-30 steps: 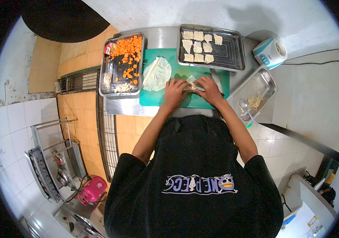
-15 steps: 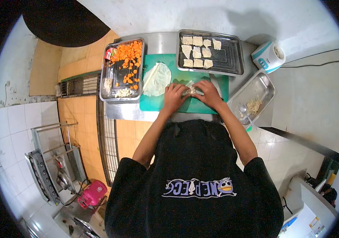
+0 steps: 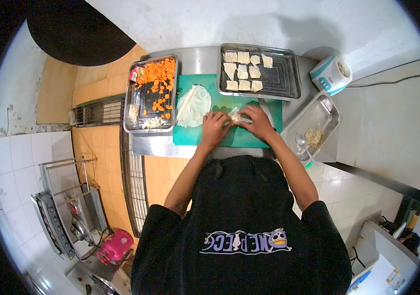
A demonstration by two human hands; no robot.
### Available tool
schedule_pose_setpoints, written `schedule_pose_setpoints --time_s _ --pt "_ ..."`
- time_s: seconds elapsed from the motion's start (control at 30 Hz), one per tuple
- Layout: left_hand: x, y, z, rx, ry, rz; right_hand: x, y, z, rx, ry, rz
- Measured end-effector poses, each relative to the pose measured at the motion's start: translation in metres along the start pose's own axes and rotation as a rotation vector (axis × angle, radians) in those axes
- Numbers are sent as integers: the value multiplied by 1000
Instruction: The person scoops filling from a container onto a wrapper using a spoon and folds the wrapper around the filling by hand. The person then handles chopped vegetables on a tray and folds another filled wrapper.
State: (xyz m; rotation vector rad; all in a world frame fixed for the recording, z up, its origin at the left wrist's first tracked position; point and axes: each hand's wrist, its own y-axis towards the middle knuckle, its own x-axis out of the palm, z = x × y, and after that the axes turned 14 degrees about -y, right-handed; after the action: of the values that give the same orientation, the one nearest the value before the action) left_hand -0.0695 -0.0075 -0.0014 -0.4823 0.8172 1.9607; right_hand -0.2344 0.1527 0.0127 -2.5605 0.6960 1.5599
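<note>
Near the middle of the green board (image 3: pixel 186 136), toward its near edge, a half-folded wrapper (image 3: pixel 236 118) lies between two bare hands; the left hand (image 3: pixel 214 130) has its thumb and fingers closed on one end, the right hand (image 3: pixel 259 125) pinches the other; the pale stuffing shows between them, so I'd judge this piece unfinished.

Ten pale flat pieces (image 3: pixel 243 72) sit in rows along the far edge and left side of the dark tray (image 3: pixel 282 73), which overlaps the board's far edge; they look done with, and its right side is bare.

What seems left: thin round sheets (image 3: pixel 199 107) lying flat by the board's left edge; a small heap of shredded filling (image 3: pixel 314 137) near the near end of the steel pan (image 3: pixel 333 106), at the bench's right edge, a spoon (image 3: pixel 300 140) beside it.
</note>
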Motion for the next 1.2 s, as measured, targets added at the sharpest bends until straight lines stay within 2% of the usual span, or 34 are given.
schedule_pose_setpoints --time_s 0.17,0.6,0.8,0.9,0.97,1.0,1.07,1.2 --pt "3 0 -2 -3 11 37 -2 1 -5 87 46 -24" --pt "-3 4 8 -69 -11 23 6 -3 -1 101 71 -7" --pt "-2 1 5 -14 -12 -16 6 -3 -3 97 79 34" --pt "-2 -3 8 -3 76 6 8 -2 -1 143 114 -18" --pt "-5 -9 12 162 205 -46 14 -3 3 58 41 102" --pt "-5 -15 12 160 204 -47 13 -3 2 59 42 100" --pt "-5 -26 11 261 317 -185 10 -3 0 122 87 34" --pt "-2 -40 8 277 423 -294 5 -1 -4 124 105 39"
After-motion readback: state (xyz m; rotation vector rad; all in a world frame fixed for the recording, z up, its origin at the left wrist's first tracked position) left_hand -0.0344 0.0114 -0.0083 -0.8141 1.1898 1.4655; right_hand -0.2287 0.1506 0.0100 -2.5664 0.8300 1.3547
